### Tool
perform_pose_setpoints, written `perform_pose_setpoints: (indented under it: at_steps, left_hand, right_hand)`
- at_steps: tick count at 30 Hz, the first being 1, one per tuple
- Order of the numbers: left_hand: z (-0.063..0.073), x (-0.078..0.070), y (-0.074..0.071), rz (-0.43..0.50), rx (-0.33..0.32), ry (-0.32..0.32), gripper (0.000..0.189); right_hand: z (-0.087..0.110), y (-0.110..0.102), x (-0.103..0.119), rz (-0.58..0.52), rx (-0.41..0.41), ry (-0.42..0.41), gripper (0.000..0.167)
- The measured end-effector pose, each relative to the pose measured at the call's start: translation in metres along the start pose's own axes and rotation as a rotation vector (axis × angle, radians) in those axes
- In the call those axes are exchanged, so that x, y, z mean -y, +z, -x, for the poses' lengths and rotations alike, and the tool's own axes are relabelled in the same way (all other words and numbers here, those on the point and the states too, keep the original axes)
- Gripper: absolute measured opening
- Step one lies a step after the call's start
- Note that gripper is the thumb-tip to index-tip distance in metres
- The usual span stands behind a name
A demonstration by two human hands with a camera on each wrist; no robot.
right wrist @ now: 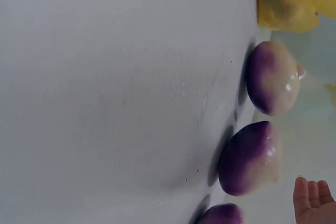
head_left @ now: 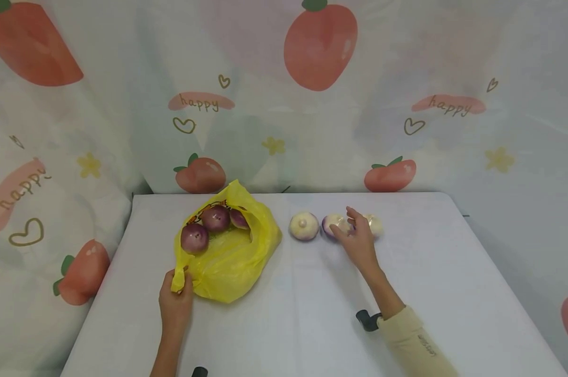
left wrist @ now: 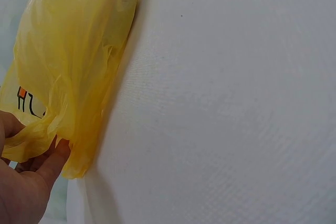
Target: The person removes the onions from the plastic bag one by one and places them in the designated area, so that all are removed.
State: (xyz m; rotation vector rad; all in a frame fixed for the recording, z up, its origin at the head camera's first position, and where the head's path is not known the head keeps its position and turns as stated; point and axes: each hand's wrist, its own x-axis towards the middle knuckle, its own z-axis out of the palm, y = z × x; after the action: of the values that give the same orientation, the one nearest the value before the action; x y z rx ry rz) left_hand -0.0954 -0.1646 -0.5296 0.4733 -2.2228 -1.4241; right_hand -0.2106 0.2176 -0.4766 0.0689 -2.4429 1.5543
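Note:
A yellow plastic bag (head_left: 232,267) lies on the left half of the table, its mouth facing up. Several shiny purple onions (head_left: 215,218) show in the opening; how many lie deeper is hidden. My left hand (head_left: 176,296) pinches the bag's gathered near-left corner, as the left wrist view also shows. To the right of the bag, three purple-and-white onions sit in a row: a left one (head_left: 304,226), a middle one (head_left: 333,225) and a right one (head_left: 374,226). Above the middle and right ones hovers my right hand (head_left: 359,246), thumb and fingers spread, holding nothing.
The white-covered table (head_left: 284,335) meets a fruit-printed curtain (head_left: 321,131) at its back edge, and the same cloth hangs on the left. A dark camera mount (head_left: 368,320) sticks out from the right wrist, beside a beige sleeve (head_left: 413,340).

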Motion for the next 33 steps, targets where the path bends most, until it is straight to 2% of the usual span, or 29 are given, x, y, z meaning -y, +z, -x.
perform_pose_setpoints:
  at_steps: [7,15,22,33]
  left_hand:
    - [-0.001,0.002,0.001,0.022,-0.006,0.014,0.019]
    - [-0.002,0.004,0.002,0.01,-0.021,0.06,0.019]
    - [-0.001,0.003,0.002,0.048,-0.008,0.057,0.017]
    - [-0.002,0.003,0.002,0.017,-0.025,0.071,0.018]
  right_hand:
    - [0.004,0.016,0.007,-0.03,0.043,-0.047,0.062]
    - [0.003,0.036,0.014,-0.062,0.086,-0.09,0.062]
    - [0.003,0.054,0.028,-0.056,0.124,-0.088,0.061]
    - [0.006,0.075,0.042,-0.055,0.168,-0.141,0.059]
